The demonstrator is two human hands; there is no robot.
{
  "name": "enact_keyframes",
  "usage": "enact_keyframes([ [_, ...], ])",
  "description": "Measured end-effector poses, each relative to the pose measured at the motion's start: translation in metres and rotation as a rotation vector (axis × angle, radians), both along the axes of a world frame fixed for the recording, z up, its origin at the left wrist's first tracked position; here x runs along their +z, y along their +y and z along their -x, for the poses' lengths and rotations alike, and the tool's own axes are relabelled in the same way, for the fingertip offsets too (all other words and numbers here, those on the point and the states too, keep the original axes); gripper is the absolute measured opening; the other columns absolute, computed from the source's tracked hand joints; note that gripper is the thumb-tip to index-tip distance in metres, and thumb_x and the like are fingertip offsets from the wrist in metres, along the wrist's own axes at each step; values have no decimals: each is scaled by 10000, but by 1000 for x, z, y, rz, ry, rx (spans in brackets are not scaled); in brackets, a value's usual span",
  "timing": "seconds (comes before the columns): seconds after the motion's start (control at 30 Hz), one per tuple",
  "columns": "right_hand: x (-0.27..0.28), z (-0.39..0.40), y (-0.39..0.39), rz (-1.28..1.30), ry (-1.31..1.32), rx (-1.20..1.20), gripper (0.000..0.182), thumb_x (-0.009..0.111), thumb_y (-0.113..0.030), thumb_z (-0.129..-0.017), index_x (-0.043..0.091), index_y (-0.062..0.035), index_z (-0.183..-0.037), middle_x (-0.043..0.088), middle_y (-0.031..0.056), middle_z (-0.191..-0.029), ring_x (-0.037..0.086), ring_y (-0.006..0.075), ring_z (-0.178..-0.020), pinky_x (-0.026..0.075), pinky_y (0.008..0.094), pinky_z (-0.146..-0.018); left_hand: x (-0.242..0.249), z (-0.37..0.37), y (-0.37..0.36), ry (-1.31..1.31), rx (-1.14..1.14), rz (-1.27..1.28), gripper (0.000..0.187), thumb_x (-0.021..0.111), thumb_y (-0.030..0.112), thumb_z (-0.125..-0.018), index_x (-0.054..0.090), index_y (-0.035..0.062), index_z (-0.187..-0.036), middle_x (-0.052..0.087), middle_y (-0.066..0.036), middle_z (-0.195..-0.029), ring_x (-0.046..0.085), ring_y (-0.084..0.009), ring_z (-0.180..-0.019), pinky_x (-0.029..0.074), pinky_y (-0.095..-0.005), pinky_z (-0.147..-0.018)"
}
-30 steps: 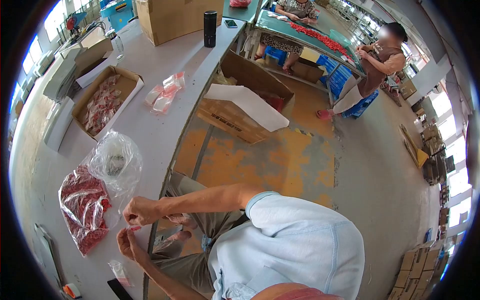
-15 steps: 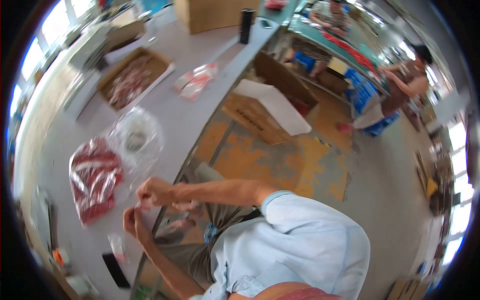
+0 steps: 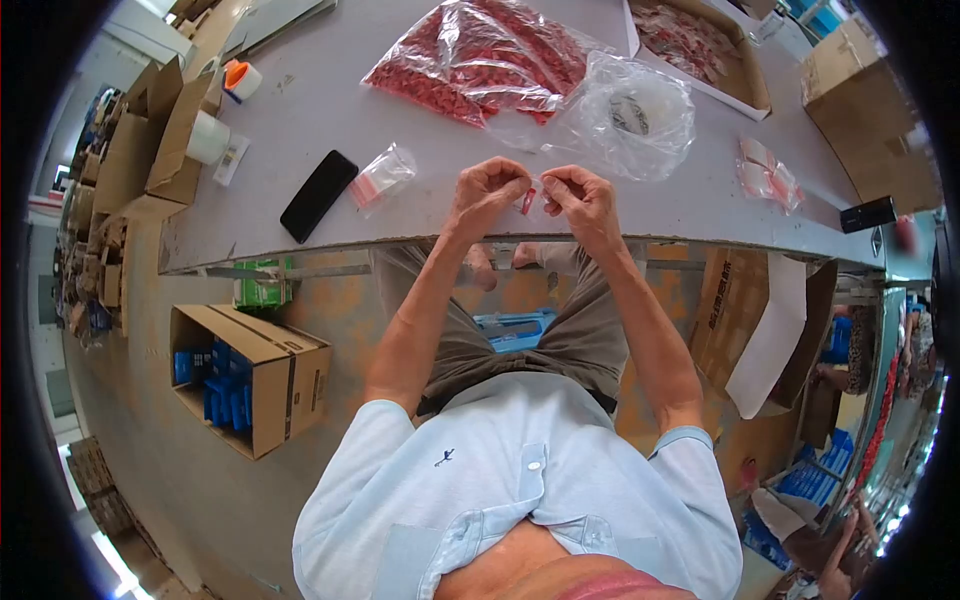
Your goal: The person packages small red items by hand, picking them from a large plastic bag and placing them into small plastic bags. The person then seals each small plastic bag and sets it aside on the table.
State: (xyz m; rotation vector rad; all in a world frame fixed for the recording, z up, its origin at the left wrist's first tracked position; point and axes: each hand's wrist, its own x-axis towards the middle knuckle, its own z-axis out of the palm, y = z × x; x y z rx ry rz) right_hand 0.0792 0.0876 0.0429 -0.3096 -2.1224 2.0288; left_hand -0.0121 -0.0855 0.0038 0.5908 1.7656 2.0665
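Over the table's near edge, my left hand [image 3: 488, 195] and my right hand [image 3: 585, 205] face each other with thumbs and fingertips pinched. Both grip a small clear plastic bag, mostly hidden by the fingers. A small red piece [image 3: 528, 203] shows between the hands, seemingly inside the bag. Beyond them lies a large clear bag of red pieces [image 3: 490, 65]. A crumpled clear plastic bag [image 3: 640, 115] sits to its right, with something round and pale visible in it. Left of my left hand lies a small clear packet [image 3: 383, 178] with pink-and-white contents.
A black phone [image 3: 319, 196] lies near the edge of the grey table [image 3: 270, 130]. An open carton [image 3: 755, 85] of small packets stands at the back right. More packets [image 3: 768, 176], a black cylinder [image 3: 868, 214] and a tape roll [image 3: 241, 79] are about. Floor boxes [image 3: 290, 385] stand below.
The view has swung from a sideways angle to straight over the table. My hands remain close together at the table edge, still pinching the small bag, and the red piece now shows between them.
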Motion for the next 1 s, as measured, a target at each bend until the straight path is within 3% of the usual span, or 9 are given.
enact_keyframes([
  [0.13, -2, 5, 4, -44, 15, 26, 168, 728, -129, -976, 753, 17, -1053, 744, 57, -832, 696, 105, -768, 582, 268, -688, 4, -2, -1, 48, -13, 32, 82, 736, 12, -926, 737, -15, -1003, 734, -37, -874, 659, -86, -807, 530, -246, -711],
  [0.2, -7, 10, 9, -199, 68, 119, 151, 740, -125, -961, 758, 4, -1037, 739, 45, -830, 680, 94, -772, 565, 271, -693, 5, -2, -1, 90, -45, 39, 80, 735, 5, -921, 735, -16, -999, 735, -40, -867, 657, -87, -801, 526, -245, -702],
  [0.43, 0, 7, 10, -286, 127, 104, 109, 740, -105, -949, 764, -4, -982, 717, 31, -802, 628, 88, -713, 530, 280, -655, 5, -3, 1, 2, -67, 5, 55, 702, -6, -939, 716, -9, -992, 722, -43, -882, 642, -83, -808, 516, -245, -732],
  [0.53, 1, 6, 12, -137, 75, 156, 116, 733, -96, -943, 765, 1, -999, 730, 43, -800, 658, 96, -724, 546, 276, -655, 13, -6, -1, -2, -69, -27, 42, 696, 20, -950, 712, -1, -983, 705, -20, -885, 624, -72, -813, 499, -231, -738],
  [0.67, 2, 0, 17, -242, 54, 167, 121, 732, -94, -934, 765, 3, -998, 740, 52, -813, 672, 103, -733, 556, 280, -664, 16, -7, -1, -22, -74, -32, 33, 703, 54, -962, 711, 23, -968, 666, 27, -887, 589, -51, -832, 463, -205, -755],
  [0.77, 8, -4, 18, -254, 50, 164, 123, 723, -87, -925, 759, 10, -992, 743, 58, -818, 667, 101, -730, 555, 281, -666, 14, -8, 1, 40, -55, -16, 43, 696, 18, -957, 695, -18, -980, 696, -48, -869, 635, -103, -773, 521, -257, -696],
  [0.97, 8, -10, 18, -254, 60, 258, 125, 708, -87, -929, 753, 14, -986, 746, 52, -818, 647, 91, -703, 536, 266, -633, 7, -4, -3, 17, -184, -44, 49, 700, 38, -967, 712, -6, -983, 700, -21, -894, 636, -92, -805, 519, -245, -723],
  [1.0, 12, -11, 21, -130, -21, 287, 126, 706, -93, -933, 752, 13, -985, 745, 50, -817, 640, 85, -687, 529, 259, -612, 8, -6, -1, 16, -183, -51, 49, 700, 38, -967, 712, -6, -983, 700, -21, -894, 636, -92, -805, 519, -245, -723],
])
